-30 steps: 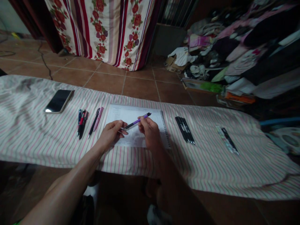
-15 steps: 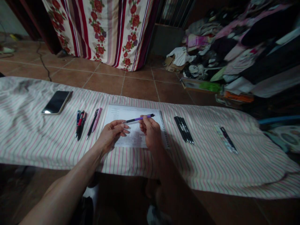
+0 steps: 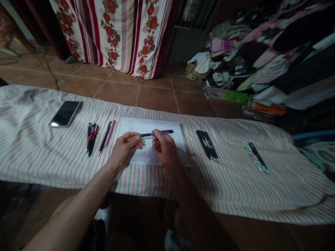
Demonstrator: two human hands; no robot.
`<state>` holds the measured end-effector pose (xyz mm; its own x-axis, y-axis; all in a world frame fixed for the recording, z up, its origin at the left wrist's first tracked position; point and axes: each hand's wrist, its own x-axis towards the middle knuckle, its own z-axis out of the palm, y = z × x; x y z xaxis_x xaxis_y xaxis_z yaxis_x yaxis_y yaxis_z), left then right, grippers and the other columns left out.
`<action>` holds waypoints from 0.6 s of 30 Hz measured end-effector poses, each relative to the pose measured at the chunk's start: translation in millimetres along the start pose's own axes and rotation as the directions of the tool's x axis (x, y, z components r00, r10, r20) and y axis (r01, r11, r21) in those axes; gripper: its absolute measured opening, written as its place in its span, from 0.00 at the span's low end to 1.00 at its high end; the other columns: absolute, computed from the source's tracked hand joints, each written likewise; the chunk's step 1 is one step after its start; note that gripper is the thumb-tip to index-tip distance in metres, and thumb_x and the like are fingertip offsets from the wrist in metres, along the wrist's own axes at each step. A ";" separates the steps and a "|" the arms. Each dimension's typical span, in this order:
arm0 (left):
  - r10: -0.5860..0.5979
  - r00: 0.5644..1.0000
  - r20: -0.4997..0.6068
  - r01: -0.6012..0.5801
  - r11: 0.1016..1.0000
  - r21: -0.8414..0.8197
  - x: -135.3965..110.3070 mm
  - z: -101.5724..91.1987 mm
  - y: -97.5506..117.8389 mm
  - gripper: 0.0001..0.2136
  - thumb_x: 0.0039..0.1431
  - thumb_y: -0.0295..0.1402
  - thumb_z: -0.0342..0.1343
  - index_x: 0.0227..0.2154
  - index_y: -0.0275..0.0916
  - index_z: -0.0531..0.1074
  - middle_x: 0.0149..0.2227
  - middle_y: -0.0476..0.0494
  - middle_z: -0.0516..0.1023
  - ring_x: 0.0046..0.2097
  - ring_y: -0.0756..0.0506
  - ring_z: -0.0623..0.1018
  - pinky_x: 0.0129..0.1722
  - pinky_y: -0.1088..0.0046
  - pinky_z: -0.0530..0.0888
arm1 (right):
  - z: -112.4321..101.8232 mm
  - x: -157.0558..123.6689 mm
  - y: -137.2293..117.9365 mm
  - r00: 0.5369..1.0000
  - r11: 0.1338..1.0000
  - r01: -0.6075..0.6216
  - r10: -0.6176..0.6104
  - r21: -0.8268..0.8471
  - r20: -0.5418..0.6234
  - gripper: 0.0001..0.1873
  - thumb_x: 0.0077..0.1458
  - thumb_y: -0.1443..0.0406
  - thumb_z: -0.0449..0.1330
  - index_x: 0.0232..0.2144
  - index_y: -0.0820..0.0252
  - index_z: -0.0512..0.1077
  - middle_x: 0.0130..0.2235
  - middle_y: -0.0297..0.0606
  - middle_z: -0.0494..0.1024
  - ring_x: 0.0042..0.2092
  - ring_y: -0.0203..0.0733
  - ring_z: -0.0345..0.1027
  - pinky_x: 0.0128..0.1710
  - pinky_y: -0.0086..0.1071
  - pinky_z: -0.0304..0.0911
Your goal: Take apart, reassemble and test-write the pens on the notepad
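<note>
Floral curtain hanging at the back, tiled floor below it, heaped clothes off to the right, and out front runs a long surface draped in striped cloth! Centre stage, the purple-and-black pen is up above the spiral notebook, lying nearly level. Right hand has it pinched around the purple barrel; left hand nips the tip between thumb and fingers. Over on the left, a pink pen beside a dark pen, then a bunch of pens, then the phone. Right of the notebook, black pens lined up together, and farther along, two more pens lie side by side.
</note>
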<state>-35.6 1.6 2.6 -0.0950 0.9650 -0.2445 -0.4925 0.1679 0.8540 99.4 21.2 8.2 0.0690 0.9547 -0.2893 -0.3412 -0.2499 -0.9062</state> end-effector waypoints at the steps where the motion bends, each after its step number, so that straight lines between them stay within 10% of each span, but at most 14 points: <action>1: -0.001 1.000 0.006 0.001 1.000 0.000 -0.2 -0.2 0.0 0.12 0.39 0.29 0.68 0.28 0.33 0.74 0.23 0.46 0.78 0.25 0.52 0.75 0.27 0.77 0.69 | 1.0 -0.8 -0.2 1.000 1.000 -0.009 0.009 -0.003 0.027 0.16 0.41 0.55 0.66 0.28 0.62 0.73 0.22 0.28 0.68 0.22 0.26 0.59 0.19 0.20 0.55; 18: 0.020 1.000 0.002 -0.020 1.000 0.019 0.5 -2.1 0.1 0.13 0.37 0.31 0.69 0.28 0.33 0.74 0.22 0.47 0.78 0.25 0.52 0.75 0.27 0.79 0.70 | 2.2 1.1 4.0 0.994 0.998 -0.067 0.067 -0.006 0.087 0.15 0.41 0.56 0.65 0.29 0.62 0.75 0.25 0.31 0.75 0.23 0.27 0.64 0.21 0.21 0.57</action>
<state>-37.5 1.6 1.6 -0.1028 0.9686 -0.2265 -0.4738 0.1525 0.8673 96.1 21.7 5.0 -0.0358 0.9461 -0.3219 -0.3392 -0.3145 -0.8866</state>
